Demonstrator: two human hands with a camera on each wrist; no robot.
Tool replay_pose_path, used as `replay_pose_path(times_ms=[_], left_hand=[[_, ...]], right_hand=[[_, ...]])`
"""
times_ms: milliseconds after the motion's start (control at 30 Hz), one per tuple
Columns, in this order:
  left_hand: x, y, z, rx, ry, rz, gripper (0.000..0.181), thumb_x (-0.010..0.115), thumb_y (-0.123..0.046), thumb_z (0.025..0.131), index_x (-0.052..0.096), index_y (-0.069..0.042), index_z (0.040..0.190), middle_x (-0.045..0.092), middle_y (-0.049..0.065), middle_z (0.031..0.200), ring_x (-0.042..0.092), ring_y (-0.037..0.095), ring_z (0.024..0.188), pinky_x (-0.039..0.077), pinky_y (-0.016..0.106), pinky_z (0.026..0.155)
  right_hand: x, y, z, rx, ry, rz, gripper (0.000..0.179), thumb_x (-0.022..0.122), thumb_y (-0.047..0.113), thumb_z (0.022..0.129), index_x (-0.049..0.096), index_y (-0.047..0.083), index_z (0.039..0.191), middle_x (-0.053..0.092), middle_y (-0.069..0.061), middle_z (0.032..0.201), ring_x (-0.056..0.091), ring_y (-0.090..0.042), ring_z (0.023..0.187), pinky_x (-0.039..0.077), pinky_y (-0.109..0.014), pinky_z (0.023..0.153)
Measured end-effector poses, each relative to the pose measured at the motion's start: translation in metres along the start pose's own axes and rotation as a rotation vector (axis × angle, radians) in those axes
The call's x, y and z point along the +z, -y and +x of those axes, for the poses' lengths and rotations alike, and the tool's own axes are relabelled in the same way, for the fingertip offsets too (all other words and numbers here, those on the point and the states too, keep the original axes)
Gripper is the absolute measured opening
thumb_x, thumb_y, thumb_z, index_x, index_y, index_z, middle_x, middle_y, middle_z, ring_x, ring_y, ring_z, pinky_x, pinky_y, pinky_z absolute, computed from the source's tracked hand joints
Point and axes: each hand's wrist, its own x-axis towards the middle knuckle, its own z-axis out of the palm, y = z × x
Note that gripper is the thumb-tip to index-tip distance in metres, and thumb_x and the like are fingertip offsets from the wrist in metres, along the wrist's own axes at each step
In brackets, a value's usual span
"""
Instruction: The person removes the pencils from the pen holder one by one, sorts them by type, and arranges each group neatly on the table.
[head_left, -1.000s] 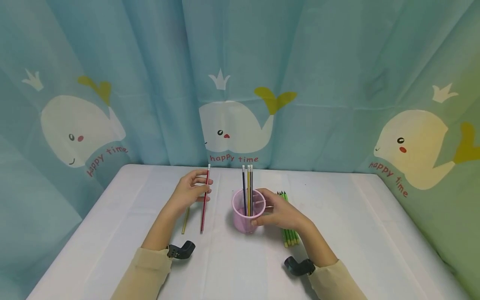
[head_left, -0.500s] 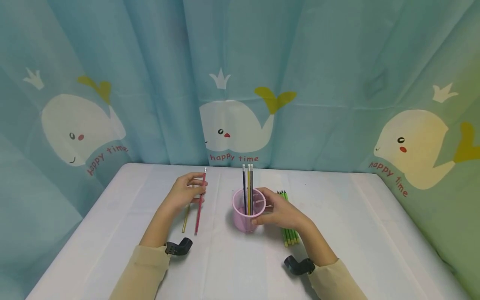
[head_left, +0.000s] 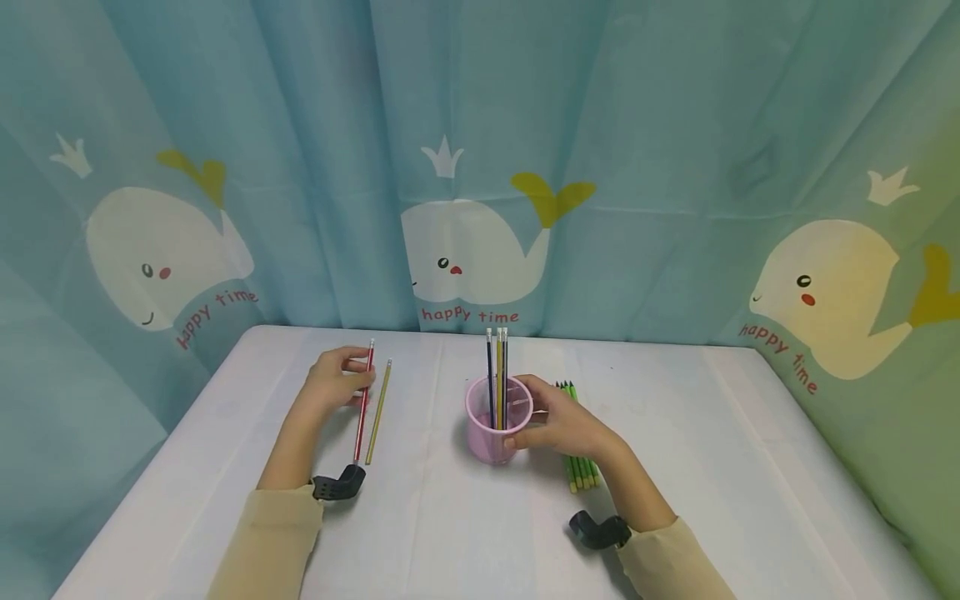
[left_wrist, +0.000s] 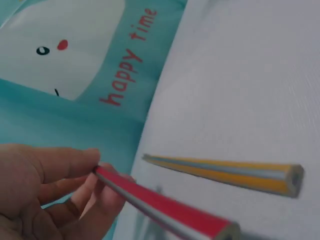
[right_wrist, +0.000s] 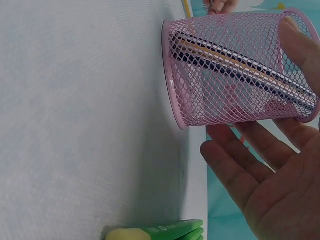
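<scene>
My left hand (head_left: 330, 387) pinches a red pencil (head_left: 363, 421) between thumb and fingers, its eraser end pointing away from me. In the left wrist view, the red pencil's unsharpened end (left_wrist: 220, 226) comes toward the camera. Just right of it a yellow pencil (head_left: 378, 414) lies on the table. My right hand (head_left: 564, 427) holds a pink mesh pencil cup (head_left: 483, 447) from its right side, thumb (right_wrist: 297, 42) at the rim and fingers along the wall. Several pencils (head_left: 498, 358), dark ones and a yellow one, stand in the cup with erasers up.
Several green pencils (head_left: 583, 473) lie side by side under my right forearm, dark tips pointing away. A white cloth covers the table (head_left: 465, 533). Behind its far edge hangs a blue curtain (head_left: 645, 275) with whale prints. Each wrist wears a black camera mount (head_left: 341, 483).
My left hand has moved left with the red pencil, crossing over the yellow pencil and leaving it fully visible on the right. The right hand and the cup stay in place.
</scene>
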Motion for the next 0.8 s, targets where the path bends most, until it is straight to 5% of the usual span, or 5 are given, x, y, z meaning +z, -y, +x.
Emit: replay_pose_path(times_ms=[567, 800], left_hand=[[0.012, 0.011, 0.004, -0.068, 0.039, 0.045, 0.047, 0.062, -0.006, 0.096, 0.048, 0.006, 0.140, 0.065, 0.023, 0.114, 0.064, 0.014, 0.073, 0.062, 0.028, 0.062], [0.008, -0.003, 0.000, 0.002, 0.117, -0.118, 0.048, 0.059, -0.008, 0.099, 0.044, 0.008, 0.143, 0.059, 0.027, 0.123, 0.066, 0.027, 0.096, 0.064, 0.032, 0.071]], right_hand=[[0.000, -0.003, 0.001, -0.008, 0.004, 0.018, 0.074, 0.086, 0.014, 0.076, 0.049, 0.013, 0.140, 0.059, -0.008, 0.132, 0.055, -0.027, 0.126, 0.049, -0.048, 0.107], [-0.001, -0.003, 0.000, -0.011, 0.004, 0.020, 0.075, 0.086, 0.014, 0.076, 0.048, 0.013, 0.141, 0.059, -0.009, 0.132, 0.055, -0.027, 0.125, 0.049, -0.049, 0.107]])
